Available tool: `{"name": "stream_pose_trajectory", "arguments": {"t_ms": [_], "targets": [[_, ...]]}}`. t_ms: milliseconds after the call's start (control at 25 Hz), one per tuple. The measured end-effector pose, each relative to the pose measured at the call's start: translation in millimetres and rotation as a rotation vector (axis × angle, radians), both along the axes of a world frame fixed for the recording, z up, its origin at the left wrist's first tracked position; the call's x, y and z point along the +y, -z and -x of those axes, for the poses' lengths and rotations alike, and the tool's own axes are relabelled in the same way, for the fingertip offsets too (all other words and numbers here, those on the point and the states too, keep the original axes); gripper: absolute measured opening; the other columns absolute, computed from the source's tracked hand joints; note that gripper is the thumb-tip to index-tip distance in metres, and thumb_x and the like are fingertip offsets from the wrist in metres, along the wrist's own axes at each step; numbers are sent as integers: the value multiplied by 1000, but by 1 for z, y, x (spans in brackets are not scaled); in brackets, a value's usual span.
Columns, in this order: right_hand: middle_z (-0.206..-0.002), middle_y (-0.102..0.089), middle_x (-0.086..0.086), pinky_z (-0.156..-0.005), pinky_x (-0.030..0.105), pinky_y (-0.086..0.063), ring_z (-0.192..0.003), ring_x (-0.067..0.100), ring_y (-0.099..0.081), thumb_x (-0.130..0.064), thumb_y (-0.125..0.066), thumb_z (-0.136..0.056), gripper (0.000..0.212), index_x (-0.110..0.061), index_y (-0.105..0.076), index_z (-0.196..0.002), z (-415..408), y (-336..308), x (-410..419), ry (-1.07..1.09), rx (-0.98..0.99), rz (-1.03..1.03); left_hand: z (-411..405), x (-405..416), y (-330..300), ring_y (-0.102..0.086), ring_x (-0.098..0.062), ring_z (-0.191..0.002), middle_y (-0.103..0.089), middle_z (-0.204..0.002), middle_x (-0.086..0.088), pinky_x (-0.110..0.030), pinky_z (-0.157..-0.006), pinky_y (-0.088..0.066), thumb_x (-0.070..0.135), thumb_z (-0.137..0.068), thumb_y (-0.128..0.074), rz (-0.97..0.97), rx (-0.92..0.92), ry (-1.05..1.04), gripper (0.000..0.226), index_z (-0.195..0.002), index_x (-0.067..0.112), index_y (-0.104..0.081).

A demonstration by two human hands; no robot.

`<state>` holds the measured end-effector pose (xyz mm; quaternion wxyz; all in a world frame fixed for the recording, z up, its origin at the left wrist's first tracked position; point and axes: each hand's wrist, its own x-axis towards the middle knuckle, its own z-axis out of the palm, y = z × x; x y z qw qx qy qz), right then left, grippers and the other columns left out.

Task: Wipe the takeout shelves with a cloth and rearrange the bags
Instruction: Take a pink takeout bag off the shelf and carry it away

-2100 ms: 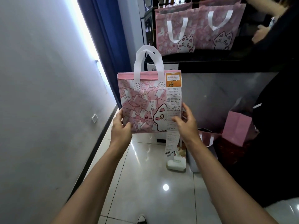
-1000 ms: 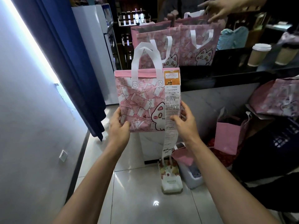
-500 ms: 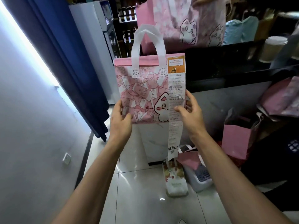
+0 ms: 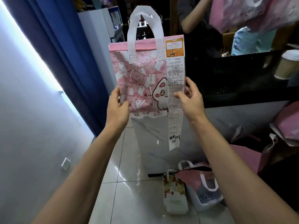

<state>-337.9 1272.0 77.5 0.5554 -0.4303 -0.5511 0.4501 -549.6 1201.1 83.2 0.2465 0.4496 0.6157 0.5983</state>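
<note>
Pink cat-print bag [image 4: 140, 81] held upright w/ both hands: left hand [image 4: 117, 109] pinching its lower-left corner, right hand [image 4: 190, 101] at lower-right edge, thumb on the long receipt [image 4: 175, 101] hanging down bag's right side. Black worktop [image 4: 242, 78] just behind at right w/ a paper cup [image 4: 286, 65]; small floral bag [image 4: 174, 198] on the floor below, near a white basket [image 4: 205, 199].

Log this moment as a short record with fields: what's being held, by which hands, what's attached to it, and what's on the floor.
held item: pink cat-print bag, upright, lifted in front of the dark counter
left hand: grips the bag's lower left edge
right hand: grips the lower right edge, thumb on the receipt
attached: long receipt hanging below the bag
floor: small floral bag, white basket
</note>
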Motion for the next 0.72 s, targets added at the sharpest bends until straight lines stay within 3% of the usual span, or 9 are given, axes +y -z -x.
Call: {"name": "stream_pose_trajectory", "arguments": {"t_ms": [80, 240, 360, 720], "targets": [[-102, -71, -17, -87, 22, -56, -95, -9, -68, -5, -64, -88, 58, -19, -51, -143, 1, -3, 21, -5, -6, -2, 0, 19, -3, -63, -8, -113, -55, -137, 2, -24, -84, -58, 4, -94, -52, -6, 1, -9, 57, -145, 30, -45], [-107, -71, -14, -81, 17, -54, -94, -7, -68, -5, -62, -88, 56, -18, -52, -142, 4, -9, 58, -3, -7, -4, 2, 58, -6, -58, -13, -122, -55, -137, 3, -38, -99, -53, 6, -94, -53, 3, 11, -6, 57, -145, 29, -44], [-115, -70, -12, -89, 20, -55, -100, -6, -67, -4, -61, -87, 57, -20, -52, -141, 12, -10, 83, -10, 3, -1, 10, 85, -2, -56, -16, -124, -53, -140, 4, -41, -102, -51, 10, -94, -53, 31, 12, -14, 57, -146, 32, -42], [-121, -69, -7, -86, 23, -58, -106, 1, -67, -1, -59, -89, 57, -21, -51, -141, 50, -10, 157, -44, -4, 16, 49, 167, 10, -58, -11, -122, -55, -139, 5, -38, -102, -51, 10, -92, -50, 44, -13, -25, 61, -149, 28, -39]]}}
